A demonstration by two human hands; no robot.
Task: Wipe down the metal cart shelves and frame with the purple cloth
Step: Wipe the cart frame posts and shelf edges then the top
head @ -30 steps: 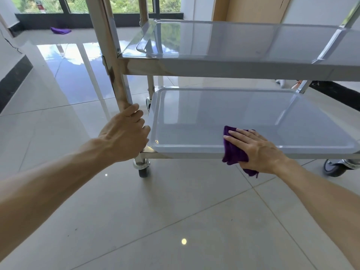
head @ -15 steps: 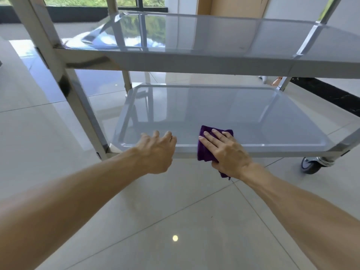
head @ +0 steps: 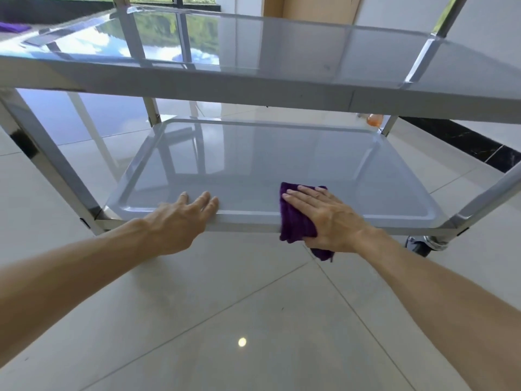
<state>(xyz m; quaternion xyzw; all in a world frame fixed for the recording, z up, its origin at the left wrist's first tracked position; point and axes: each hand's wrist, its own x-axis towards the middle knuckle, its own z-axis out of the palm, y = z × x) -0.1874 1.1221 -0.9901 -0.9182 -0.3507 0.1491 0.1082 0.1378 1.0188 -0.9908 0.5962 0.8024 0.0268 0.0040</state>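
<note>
A metal cart stands in front of me with a shiny upper shelf point(head: 282, 52) and a lower shelf point(head: 267, 159). My right hand point(head: 329, 218) lies flat, fingers straight, pressing the folded purple cloth point(head: 294, 221) onto the lower shelf's front rim; part of the cloth hangs over the edge. My left hand point(head: 180, 221) rests on the same front rim to the left, fingers straight and spread, holding nothing. The two hands are a short way apart.
The cart's left front leg point(head: 53, 167) and right front leg point(head: 490, 193) frame the lower shelf. A caster wheel point(head: 423, 246) shows at the right. Glossy floor tiles point(head: 225, 320) surround the cart. A second purple cloth point(head: 14, 26) lies far back left. An orange thing point(head: 375, 119) sits behind.
My left hand let go of the cart's left leg and moved right onto the lower shelf's front rim. My right hand stays flat on the purple cloth. My view has shifted left and closer.
</note>
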